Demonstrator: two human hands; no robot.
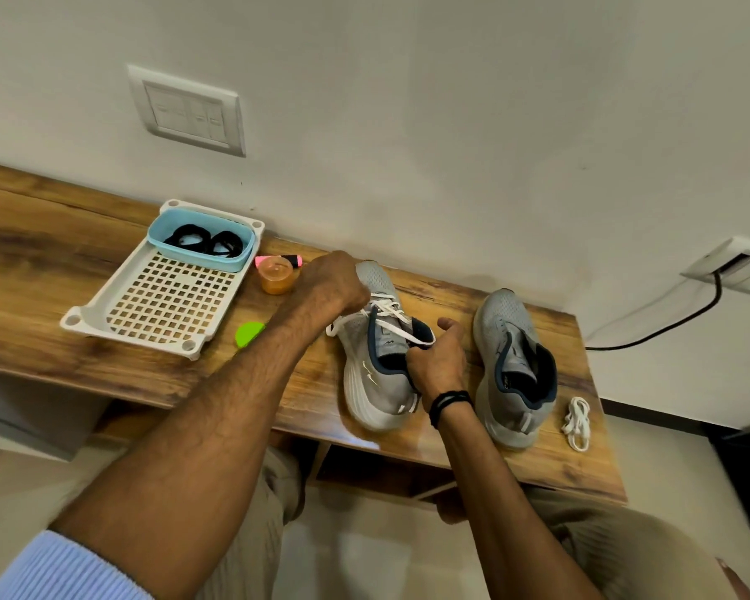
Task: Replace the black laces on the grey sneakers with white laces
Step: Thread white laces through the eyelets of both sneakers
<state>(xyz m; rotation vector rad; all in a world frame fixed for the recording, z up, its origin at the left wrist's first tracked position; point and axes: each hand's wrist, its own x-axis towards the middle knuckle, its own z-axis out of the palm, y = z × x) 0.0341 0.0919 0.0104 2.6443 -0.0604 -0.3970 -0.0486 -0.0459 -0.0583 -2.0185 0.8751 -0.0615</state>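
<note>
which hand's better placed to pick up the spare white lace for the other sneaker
Probably right: the right hand is nearer the bundled white lace at the right end of the table; the left hand is farther.

The table (pixel 40 262) was wood-grain with a slight sheen. The tray (pixel 113 288) was smooth plastic, the sneakers (pixel 501 313) matt knit cloth.

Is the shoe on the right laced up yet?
Not yet. The right sneaker shows no lace across its tongue, and a bundled white lace lies on the table beside it.
</note>
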